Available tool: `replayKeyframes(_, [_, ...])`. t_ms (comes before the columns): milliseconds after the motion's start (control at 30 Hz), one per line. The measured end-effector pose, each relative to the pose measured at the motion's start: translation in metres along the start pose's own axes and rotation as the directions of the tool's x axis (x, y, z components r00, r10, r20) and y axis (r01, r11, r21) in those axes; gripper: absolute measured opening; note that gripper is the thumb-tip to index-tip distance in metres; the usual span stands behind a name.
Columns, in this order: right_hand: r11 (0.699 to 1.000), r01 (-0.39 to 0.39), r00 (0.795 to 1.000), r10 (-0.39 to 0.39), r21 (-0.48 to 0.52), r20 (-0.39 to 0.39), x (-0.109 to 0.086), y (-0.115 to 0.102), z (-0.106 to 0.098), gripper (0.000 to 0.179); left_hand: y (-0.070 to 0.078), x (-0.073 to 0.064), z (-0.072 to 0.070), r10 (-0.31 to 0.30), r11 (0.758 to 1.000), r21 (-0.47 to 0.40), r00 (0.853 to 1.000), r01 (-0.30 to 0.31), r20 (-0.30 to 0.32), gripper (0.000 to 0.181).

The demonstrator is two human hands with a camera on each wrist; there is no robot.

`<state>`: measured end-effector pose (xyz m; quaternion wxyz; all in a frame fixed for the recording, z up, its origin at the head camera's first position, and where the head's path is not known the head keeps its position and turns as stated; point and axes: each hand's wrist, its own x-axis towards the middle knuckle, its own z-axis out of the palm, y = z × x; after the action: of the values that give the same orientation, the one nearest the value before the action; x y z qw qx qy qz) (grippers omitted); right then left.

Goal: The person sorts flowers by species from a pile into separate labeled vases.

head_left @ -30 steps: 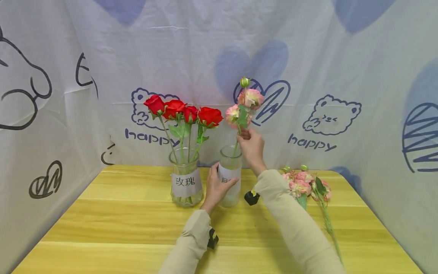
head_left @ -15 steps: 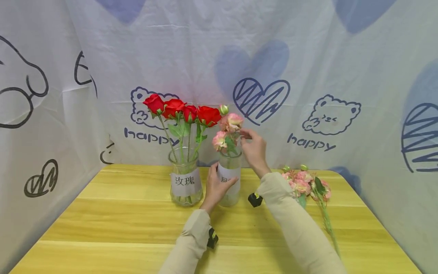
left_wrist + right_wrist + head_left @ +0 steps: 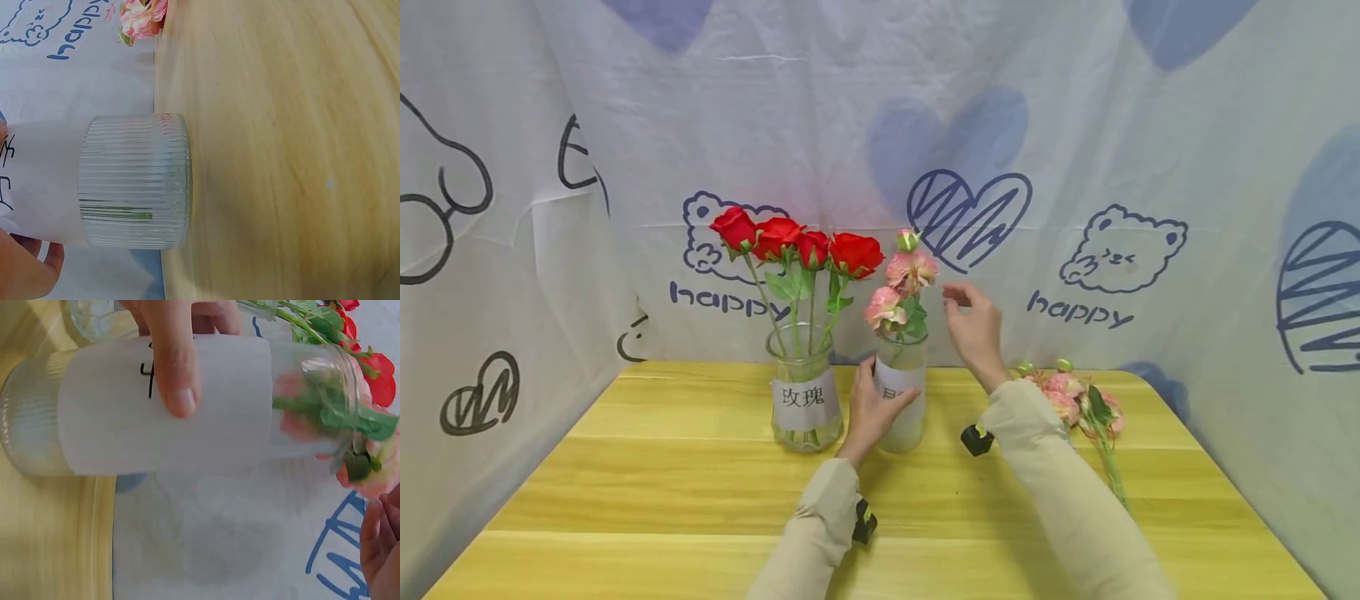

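Note:
My left hand [image 3: 871,414] grips a clear ribbed glass vase [image 3: 910,432] with a white label, thumb across the front. A spray of pink artificial flowers [image 3: 910,272] with a bud on top stands in this vase, blooms just above the rim. In the left wrist view, its green stem [image 3: 122,215] shows through the vase's ribbed base [image 3: 134,162]. To the right of the blooms, my right hand [image 3: 977,329] is raised with loosely bent fingers and holds nothing. The right wrist view shows its fingertips close to the lowest pink petals [image 3: 375,481].
Left of the labelled vase stands a second glass vase [image 3: 805,406], also labelled, with several red roses [image 3: 854,254]. More pink flower sprays [image 3: 1063,400] lie on the wooden table [image 3: 647,483] at the right, partly behind my right sleeve. A printed cloth [image 3: 820,125] hangs behind.
The pink flower spray has gone down into the vase. My right hand has let go of it and moved away to the right; my left hand still holds the vase.

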<state>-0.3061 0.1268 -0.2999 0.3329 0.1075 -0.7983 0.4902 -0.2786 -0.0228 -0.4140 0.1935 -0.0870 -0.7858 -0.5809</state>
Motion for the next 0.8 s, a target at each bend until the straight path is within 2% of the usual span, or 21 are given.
replayKeyframes(167, [0.999,-0.034,0.994,0.035,-0.012,0.105,0.000,0.004,-0.015,0.024,-0.001,0.001,0.001,-0.002,1.000,0.002,1.000,0.002,-0.003,0.078])
replayKeyframes(300, [0.996,-0.080,0.977,0.086,-0.042,0.193,0.001,0.009,-0.028,0.027,-0.003,0.001,0.001,0.004,1.000,0.001,1.000,-0.004,-0.006,0.077])
replayKeyframes(500, [0.978,-0.179,0.932,0.203,-0.105,0.299,0.005,0.024,-0.053,0.029,-0.003,0.001,0.002,0.017,1.000,-0.007,1.000,-0.017,-0.006,0.077])
replayKeyframes(600, [0.968,-0.198,0.911,0.240,-0.155,0.336,0.005,0.033,-0.069,0.031,-0.003,0.000,0.002,0.030,0.999,-0.013,0.999,-0.031,-0.012,0.076])
replayKeyframes(800, [0.952,-0.229,0.887,0.290,-0.204,0.359,-0.003,0.055,-0.101,0.033,-0.002,-0.001,0.002,0.039,0.999,-0.025,0.999,-0.040,-0.015,0.075])
